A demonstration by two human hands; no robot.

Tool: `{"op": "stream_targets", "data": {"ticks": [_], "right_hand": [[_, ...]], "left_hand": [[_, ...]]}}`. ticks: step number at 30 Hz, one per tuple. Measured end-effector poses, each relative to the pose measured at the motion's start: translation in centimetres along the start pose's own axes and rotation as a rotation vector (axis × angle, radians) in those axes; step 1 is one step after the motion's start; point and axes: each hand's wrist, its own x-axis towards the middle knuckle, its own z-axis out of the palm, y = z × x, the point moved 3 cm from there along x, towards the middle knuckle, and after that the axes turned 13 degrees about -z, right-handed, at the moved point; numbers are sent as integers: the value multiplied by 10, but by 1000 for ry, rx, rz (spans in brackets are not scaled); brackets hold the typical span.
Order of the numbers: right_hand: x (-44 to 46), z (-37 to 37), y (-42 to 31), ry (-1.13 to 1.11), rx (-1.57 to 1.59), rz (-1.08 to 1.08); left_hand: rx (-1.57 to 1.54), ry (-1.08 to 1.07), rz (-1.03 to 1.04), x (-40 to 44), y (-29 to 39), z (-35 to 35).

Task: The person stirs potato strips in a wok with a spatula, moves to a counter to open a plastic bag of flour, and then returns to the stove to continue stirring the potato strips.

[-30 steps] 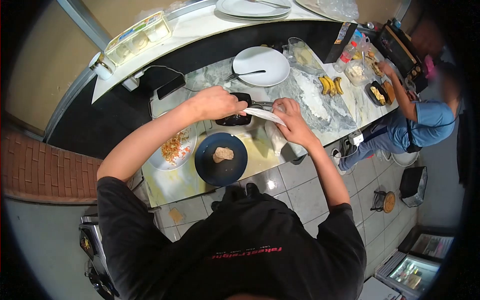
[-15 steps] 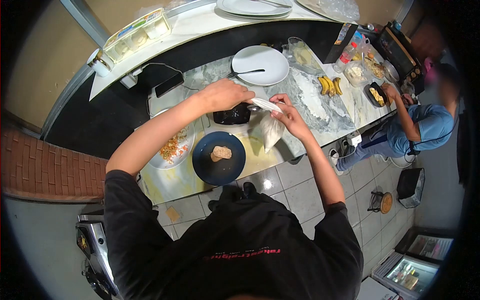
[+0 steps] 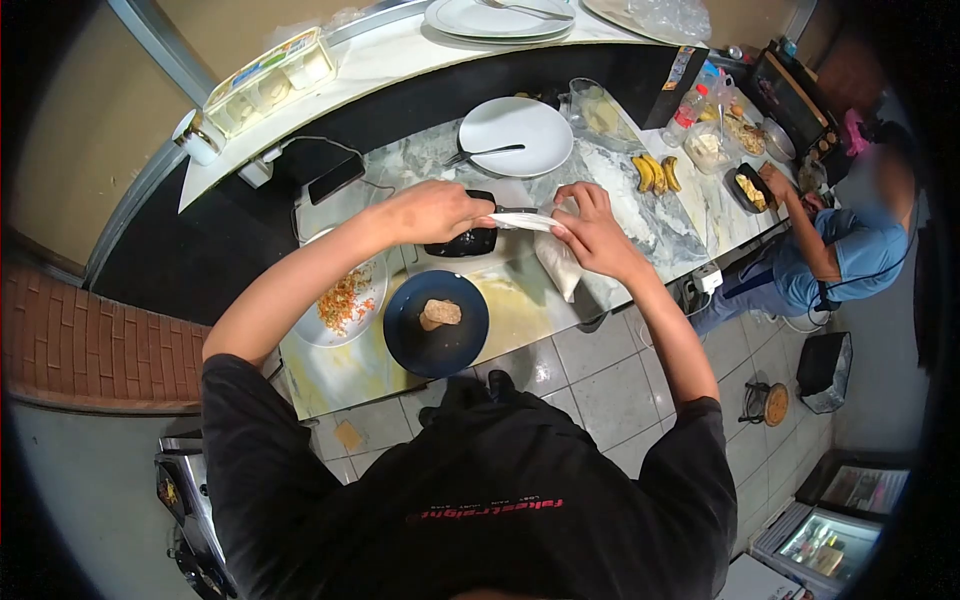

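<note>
Left hand (image 3: pixel 445 212): fingers closed on bag (image 3: pixel 561 270), at its neck, stretched taut. Right hand (image 3: pixel 598 237): pinching same neck, other fingers looser. Body hangs below right fingers. Risk: overpulling tears it, or pinch slips, spilling contents tableward.

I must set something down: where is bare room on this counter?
Bare patches lie between the dark blue plate and the plastic bag, and between the bananas and the right hand. Crowded: around the black container, and beside the red-capped bottle.

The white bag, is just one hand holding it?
No, the left hand and the right hand both grip the white bag by its twisted top.
</note>
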Motion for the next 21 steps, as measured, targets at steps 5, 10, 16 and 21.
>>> {"op": "stream_targets", "data": {"ticks": [5,10,16,21], "right_hand": [[5,-6,7,-92,-110,-59],[11,-13,13,-114,-252,-174],[31,-11,21,-327,-175,-96],[68,0,2,-180,-90,-181]], "left_hand": [[-220,-14,-26,-9,1,14],[-733,-18,-162,-23,10,69],[-2044,-201,-283,-33,57,153],[-2635,-177,49,-15,124,189]]}}
